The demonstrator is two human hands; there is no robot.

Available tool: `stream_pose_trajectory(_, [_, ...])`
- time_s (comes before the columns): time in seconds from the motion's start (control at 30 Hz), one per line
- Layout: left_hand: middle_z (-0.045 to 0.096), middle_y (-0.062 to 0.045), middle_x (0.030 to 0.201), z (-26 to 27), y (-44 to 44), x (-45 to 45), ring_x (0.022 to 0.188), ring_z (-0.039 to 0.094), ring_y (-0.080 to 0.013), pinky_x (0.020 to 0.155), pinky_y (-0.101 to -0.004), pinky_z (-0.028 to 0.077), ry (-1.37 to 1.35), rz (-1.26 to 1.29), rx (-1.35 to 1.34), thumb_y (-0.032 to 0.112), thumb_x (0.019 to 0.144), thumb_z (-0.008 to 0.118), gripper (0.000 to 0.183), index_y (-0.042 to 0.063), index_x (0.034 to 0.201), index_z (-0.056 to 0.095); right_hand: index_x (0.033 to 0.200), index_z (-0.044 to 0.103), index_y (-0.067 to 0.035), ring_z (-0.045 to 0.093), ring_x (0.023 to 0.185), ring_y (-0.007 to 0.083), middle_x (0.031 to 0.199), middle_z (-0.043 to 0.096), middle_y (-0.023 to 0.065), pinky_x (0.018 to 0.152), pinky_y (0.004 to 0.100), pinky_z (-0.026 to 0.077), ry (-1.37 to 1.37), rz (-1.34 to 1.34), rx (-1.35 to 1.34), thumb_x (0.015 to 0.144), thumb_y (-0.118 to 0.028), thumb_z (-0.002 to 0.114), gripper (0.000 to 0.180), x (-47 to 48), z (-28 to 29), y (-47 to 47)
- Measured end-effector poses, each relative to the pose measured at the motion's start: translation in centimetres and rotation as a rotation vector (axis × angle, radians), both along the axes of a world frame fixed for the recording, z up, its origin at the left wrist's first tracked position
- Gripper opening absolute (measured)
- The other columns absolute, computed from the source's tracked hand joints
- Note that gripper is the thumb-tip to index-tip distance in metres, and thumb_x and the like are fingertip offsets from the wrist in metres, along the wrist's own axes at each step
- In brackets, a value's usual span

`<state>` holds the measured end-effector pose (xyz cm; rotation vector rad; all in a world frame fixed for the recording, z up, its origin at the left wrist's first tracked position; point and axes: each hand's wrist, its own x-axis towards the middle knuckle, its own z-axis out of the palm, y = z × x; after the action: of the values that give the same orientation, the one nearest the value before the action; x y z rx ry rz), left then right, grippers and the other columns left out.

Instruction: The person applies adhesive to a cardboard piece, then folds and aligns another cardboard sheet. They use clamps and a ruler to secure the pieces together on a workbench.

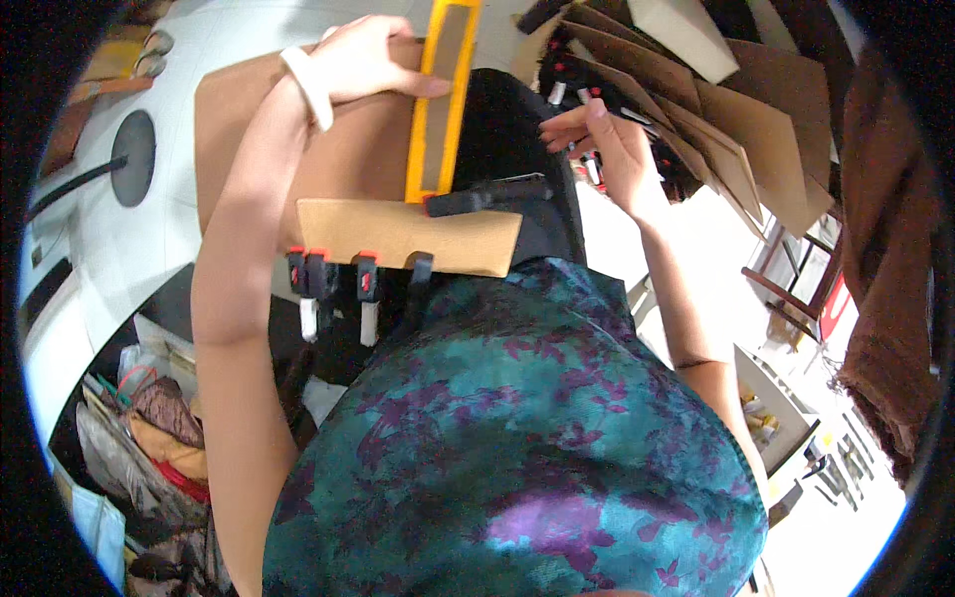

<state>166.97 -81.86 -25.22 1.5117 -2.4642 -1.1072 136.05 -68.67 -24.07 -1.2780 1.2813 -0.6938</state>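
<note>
My left hand (373,63) reaches over a large brown panel (358,149), its thumb lying on a yellow-edged strip (415,149) that runs up and down the view. Whether the fingers grip the panel's far edge is hard to see. A narrow tan board (403,235) lies across the near side, with several black and red clamps (366,276) at its near edge. One black clamp or bar (489,198) rests at the strip's near end. To the right, my right hand (608,149) is raised with its fingers apart, beside a black surface (485,112), holding nothing visible.
Brown boards (731,119) lean in a stack at the upper right, near more clamps (589,160). Fabric and bags (160,433) fill the lower left. A round grey base (134,158) with a dark rod stands at the left. Brown cloth (888,261) hangs at the far right.
</note>
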Motion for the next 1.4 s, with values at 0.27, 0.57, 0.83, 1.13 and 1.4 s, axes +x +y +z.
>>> stream_pose_trajectory(0.27, [0.072,-0.008,0.111,-0.8,-1.1,-0.4,0.109,0.064,-0.0178,0.102,-0.0331,0.048,0.083,0.023,0.202,0.033,0.072,0.094,0.061,-0.001,0.115,0.067,0.121,0.063,-0.002,0.063,0.114,0.0342,0.117,0.064,0.0161,0.096,0.0419,0.053,1.571,0.113,-0.31,0.092,-0.035,0.07,0.044,-9.0,-16.1,-2.5])
stream_pose_trajectory(0.57, [0.069,-0.01,0.121,-0.9,0.1,1.1,0.118,0.061,-0.0234,0.105,-0.0373,0.046,0.142,0.078,0.193,0.04,0.078,0.089,0.066,0.001,0.126,0.064,0.15,0.044,-0.018,0.052,0.132,0.0398,0.144,0.052,0.022,0.1,0.057,0.048,1.621,0.188,-0.109,0.086,-0.058,0.073,0.08,-7.5,-17.7,-5.8])
stream_pose_trajectory(0.83, [0.067,-0.002,0.115,-0.2,-0.2,1.8,0.116,0.056,-0.0146,0.111,-0.0328,0.037,0.351,0.054,0.353,0.033,0.084,0.087,0.048,0.003,0.116,0.067,0.127,0.056,-0.002,0.061,0.12,0.0431,0.124,0.062,0.0207,0.089,0.0568,0.056,1.664,0.176,0.032,0.092,-0.04,0.069,0.053,-5.7,-18.3,-8.2])
stream_pose_trajectory(1.13, [0.07,-0.007,0.119,-0.7,0.9,1.7,0.122,0.058,-0.0187,0.11,-0.0376,0.043,0.241,0.187,0.245,0.028,0.082,0.088,0.053,0.0,0.122,0.067,0.119,0.056,0.003,0.062,0.113,0.0426,0.117,0.064,0.0281,0.092,0.0498,0.053,0.927,0.241,-0.504,0.095,-0.037,0.065,0.048,-1.8,-2.9,-6.5])
stream_pose_trajectory(1.4, [0.072,-0.011,0.119,0.3,0.8,1.2,0.118,0.062,-0.0222,0.107,-0.0376,0.045,0.154,0.154,0.167,0.04,0.076,0.09,0.061,0.001,0.119,0.069,0.104,0.069,-0.002,0.07,0.083,0.0411,0.082,0.07,0.0216,0.077,0.0506,0.057,0.766,0.477,-0.554,0.091,-0.037,0.073,0.037,0.7,0.1,-7.9])
